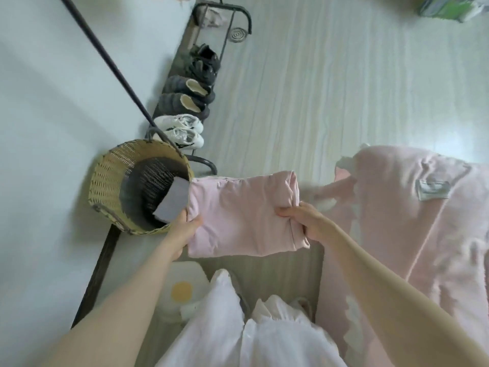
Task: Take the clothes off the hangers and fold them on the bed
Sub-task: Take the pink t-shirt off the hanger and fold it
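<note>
A folded pale pink garment hangs in the air between my two hands, above the floor beside the bed. My left hand grips its left edge, thumb on top. My right hand pinches its right edge near the folded layers. The bed, covered with a pink blanket, lies to the right. No hanger shows in this view.
A woven basket stands at the left with a folded grey-lilac cloth inside. Behind it a dark rack base holds white sneakers and dark shoes. A dark pole slants across the wall. White skirt fabric hangs below.
</note>
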Tool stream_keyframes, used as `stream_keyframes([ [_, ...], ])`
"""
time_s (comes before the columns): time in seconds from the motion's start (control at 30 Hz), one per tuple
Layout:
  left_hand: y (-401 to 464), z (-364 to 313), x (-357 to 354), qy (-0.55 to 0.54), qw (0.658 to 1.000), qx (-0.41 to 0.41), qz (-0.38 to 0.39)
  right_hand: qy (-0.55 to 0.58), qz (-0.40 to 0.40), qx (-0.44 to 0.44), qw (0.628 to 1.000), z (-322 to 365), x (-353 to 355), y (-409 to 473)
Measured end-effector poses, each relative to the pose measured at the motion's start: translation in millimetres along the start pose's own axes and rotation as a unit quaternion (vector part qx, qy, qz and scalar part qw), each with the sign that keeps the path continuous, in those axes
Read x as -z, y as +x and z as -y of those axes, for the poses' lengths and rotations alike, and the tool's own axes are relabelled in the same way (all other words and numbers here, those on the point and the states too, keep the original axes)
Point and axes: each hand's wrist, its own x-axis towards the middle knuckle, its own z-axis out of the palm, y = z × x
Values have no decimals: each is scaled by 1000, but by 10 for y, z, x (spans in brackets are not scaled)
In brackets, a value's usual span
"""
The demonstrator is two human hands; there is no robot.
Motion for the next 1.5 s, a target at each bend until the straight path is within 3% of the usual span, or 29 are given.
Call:
stream_keyframes([
  [0.17, 278, 62, 918, -91, 990, 62, -86, -116, 55, 13, 992, 773, -1096, 554],
  [0.43, 902, 234, 1496, -212, 946, 144, -196, -318, 121, 18, 940, 1632, -2337, 1325],
  [0.6, 1636, 337, 1692, -197, 923, 162, -289, -392, 166, 77, 902, 1834, -3131, 2034],
  [0.73, 2257, 620, 1679, -165, 906, 194, -339, -467, 183, 75, 862, 1692, -3673, 2628],
  [1.0, 3953, 1736, 1525, -147, 900, 267, -311, -613, 126, 125, 770, 947, -4417, 4424],
  [1.23, 5192, 2787, 1325, -168, 897, 299, -279, -631, 106, 103, 761, 350, -4746, 5771],
  [1.5, 5810, 3307, 1128, -159, 891, 341, -253, -648, 42, 52, 759, 57, -4764, 6549],
])
